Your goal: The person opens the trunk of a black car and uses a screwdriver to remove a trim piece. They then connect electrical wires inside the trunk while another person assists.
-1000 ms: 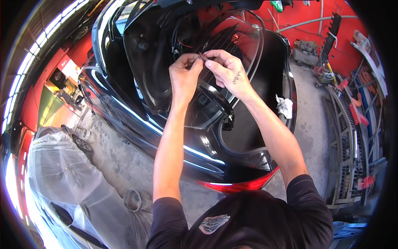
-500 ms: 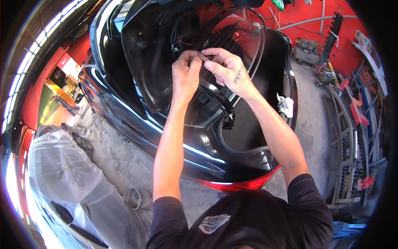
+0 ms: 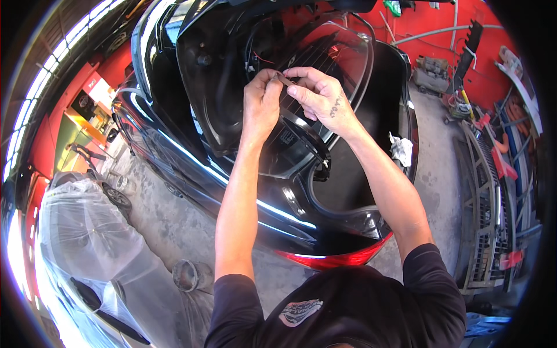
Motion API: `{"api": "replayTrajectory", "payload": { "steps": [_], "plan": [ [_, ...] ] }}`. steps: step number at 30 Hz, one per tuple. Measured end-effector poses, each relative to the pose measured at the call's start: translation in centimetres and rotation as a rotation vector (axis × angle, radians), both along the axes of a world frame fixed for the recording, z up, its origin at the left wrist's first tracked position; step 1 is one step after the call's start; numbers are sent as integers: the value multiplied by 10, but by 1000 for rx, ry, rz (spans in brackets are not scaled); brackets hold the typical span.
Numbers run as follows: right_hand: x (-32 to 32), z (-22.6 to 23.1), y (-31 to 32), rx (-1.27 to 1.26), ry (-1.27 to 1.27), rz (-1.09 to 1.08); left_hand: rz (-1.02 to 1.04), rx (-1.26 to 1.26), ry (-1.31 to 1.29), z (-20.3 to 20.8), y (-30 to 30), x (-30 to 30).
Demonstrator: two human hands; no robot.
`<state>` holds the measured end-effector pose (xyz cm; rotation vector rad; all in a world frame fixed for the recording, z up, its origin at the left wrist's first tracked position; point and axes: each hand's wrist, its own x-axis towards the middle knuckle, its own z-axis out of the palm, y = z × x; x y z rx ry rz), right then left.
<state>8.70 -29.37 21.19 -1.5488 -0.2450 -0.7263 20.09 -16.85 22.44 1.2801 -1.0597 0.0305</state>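
Both my arms reach forward over the rear of a black car (image 3: 191,165) whose trunk is open. Between my hands is a small, thin, dark brownish strip (image 3: 284,80). My left hand (image 3: 262,104) pinches its left end with thumb and fingertips. At the other end, my right hand (image 3: 322,100) grips it between thumb and forefinger, its remaining fingers curled. What the strip is made of cannot be made out. Beneath my hands lie the glass (image 3: 342,52) with fine lines and a black curved arm (image 3: 307,136) by the trunk opening.
A white crumpled cloth (image 3: 401,149) lies on the trunk's right edge. Plastic sheeting (image 3: 98,232) covers another vehicle at left, beside a bucket (image 3: 191,275). Grilles and car parts (image 3: 484,214) lean along the right. A red tail light (image 3: 342,256) is just before my body.
My hands keep the same pinch on the strip. The view has shifted slightly, so the car and surroundings sit a little differently in the picture.
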Motion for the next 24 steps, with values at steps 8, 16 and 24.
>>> {"api": "replayTrajectory", "payload": {
  "steps": [8,16,24],
  "plan": [
    [-2,1,1,10,9,-2,31,3,9,0,-1,-1],
    [-2,4,3,10,42,-39,28,44,-51,1,2,0],
    [1,3,7,-79,-10,-203,67,55,-25,2,2,-3]
  ]
}}
